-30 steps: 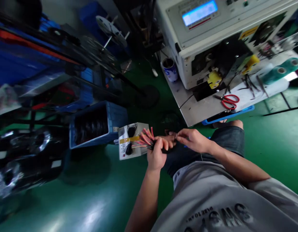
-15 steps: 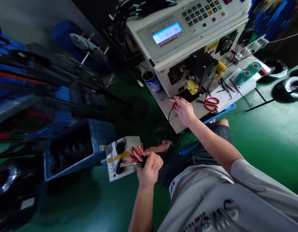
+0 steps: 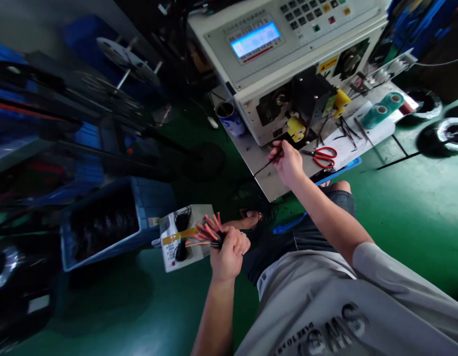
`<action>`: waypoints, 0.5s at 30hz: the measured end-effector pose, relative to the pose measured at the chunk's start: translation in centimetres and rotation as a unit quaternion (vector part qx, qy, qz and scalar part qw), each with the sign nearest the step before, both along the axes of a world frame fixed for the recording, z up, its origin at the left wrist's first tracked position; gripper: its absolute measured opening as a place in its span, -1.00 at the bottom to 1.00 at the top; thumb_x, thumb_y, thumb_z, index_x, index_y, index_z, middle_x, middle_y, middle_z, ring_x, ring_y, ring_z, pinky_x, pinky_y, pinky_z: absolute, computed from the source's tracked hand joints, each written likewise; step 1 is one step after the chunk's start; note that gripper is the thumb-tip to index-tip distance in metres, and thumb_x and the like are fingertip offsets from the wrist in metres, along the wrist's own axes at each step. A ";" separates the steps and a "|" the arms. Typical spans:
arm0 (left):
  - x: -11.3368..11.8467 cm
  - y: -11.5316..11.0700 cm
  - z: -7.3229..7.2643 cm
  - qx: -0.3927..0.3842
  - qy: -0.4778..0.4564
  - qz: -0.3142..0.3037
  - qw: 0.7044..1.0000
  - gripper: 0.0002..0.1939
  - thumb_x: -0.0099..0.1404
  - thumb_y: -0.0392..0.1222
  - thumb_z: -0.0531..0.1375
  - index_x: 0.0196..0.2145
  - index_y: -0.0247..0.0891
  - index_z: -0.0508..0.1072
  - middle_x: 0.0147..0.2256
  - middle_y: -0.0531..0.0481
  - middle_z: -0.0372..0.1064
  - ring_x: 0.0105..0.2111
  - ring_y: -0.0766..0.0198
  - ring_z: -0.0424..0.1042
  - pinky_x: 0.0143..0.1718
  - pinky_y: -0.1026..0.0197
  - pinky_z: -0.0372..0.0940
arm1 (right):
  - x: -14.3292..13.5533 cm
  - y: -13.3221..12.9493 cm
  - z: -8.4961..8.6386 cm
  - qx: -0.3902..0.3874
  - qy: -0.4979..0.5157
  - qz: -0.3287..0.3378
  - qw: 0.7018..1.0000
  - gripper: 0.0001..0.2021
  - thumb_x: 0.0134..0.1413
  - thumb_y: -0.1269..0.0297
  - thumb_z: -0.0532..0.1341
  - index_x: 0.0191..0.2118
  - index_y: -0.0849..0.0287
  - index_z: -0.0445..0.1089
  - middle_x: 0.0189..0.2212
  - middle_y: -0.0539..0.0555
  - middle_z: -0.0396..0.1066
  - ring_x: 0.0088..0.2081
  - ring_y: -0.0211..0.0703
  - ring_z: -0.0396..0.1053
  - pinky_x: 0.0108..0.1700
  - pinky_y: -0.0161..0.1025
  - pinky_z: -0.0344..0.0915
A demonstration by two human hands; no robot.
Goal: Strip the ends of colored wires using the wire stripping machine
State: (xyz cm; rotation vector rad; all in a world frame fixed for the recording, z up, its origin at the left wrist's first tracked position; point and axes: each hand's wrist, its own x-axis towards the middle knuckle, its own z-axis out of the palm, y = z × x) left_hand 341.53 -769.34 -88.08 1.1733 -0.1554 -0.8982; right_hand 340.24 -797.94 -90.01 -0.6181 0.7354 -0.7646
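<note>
My left hand (image 3: 231,252) is closed in a fist around a bundle of black cables (image 3: 208,233) whose red, orange and pale wire ends fan out to the left. My right hand (image 3: 289,162) pinches a single thin black cable (image 3: 262,169) over the metal tabletop (image 3: 272,187), in front of a wire-processing machine (image 3: 244,106). The cable's free end points left past the table edge. Just above the fingers sit the machine's yellow roller (image 3: 296,129) and black block (image 3: 313,99). Red-handled scissors (image 3: 325,157) lie to the right of the hand.
A blue can (image 3: 232,119) stands at the table's left corner. Green rolls (image 3: 383,110) and paper lie to the right. Below left are a white box (image 3: 199,215) and a blue crate (image 3: 155,198). Reels (image 3: 125,59) stand further back; wire coils (image 3: 449,136) lie at far right.
My right hand has gone from loosely spread fingers to a pinch on the black cable, shifting slightly right. My left hand keeps the bundle almost in place. The view has shifted a little.
</note>
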 end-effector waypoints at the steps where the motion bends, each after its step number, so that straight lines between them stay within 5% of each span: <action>1: -0.1 -0.1 0.1 0.003 0.001 -0.001 1.000 -0.37 0.36 0.09 0.42 -0.58 -0.22 0.14 -0.70 0.21 -0.04 -0.70 0.44 -0.06 -0.64 0.34 0.00 | -0.1 0.5 -0.1 -0.007 0.007 0.007 1.000 -0.65 0.38 -0.10 0.25 -0.23 0.11 0.40 -0.51 -0.09 0.35 -0.48 -0.25 0.36 -0.30 -0.25 0.43; 4: -0.2 -0.2 0.1 0.003 0.010 0.005 1.000 -0.35 0.30 0.15 0.46 -0.56 -0.21 0.15 -0.69 0.23 -0.05 -0.71 0.46 -0.06 -0.65 0.35 -0.01 | -1.0 3.8 -0.3 -0.054 0.025 0.055 0.997 -0.59 0.37 -0.18 0.24 -0.28 0.09 0.39 -0.60 -0.13 0.20 -0.56 -0.26 0.23 -0.43 -0.29 0.29; 7: 0.0 0.2 -0.3 -0.011 0.011 0.020 1.000 -0.42 0.19 0.17 0.54 -0.46 -0.19 0.26 -0.67 0.27 0.01 -0.71 0.47 -0.03 -0.65 0.37 -0.01 | -3.5 8.5 0.1 -0.174 0.062 0.198 0.963 -0.51 0.41 -0.26 0.16 -0.31 0.09 0.41 -0.63 -0.12 0.18 -0.58 -0.25 0.17 -0.48 -0.28 0.18; 11: 0.3 0.4 -0.7 -0.017 -0.001 0.030 0.999 -0.42 0.08 0.19 0.59 -0.43 -0.20 0.35 -0.65 0.26 0.07 -0.70 0.49 0.00 -0.66 0.37 0.00 | -7.9 13.5 1.2 -0.404 0.066 0.445 0.797 -0.51 0.54 -0.10 0.05 -0.34 0.10 0.43 -0.49 0.02 0.41 -0.47 -0.19 0.34 -0.35 -0.23 0.26; 15: 0.2 0.4 -0.7 0.027 -0.008 0.055 0.998 -0.38 -0.06 0.20 0.64 -0.45 -0.23 0.37 -0.62 0.22 0.10 -0.66 0.49 0.03 -0.68 0.40 -0.07 | -9.9 15.3 1.5 -0.554 0.108 0.473 0.676 -0.62 0.54 0.10 0.05 -0.31 0.08 0.45 -0.45 0.09 0.49 -0.49 -0.14 0.37 -0.37 -0.18 0.25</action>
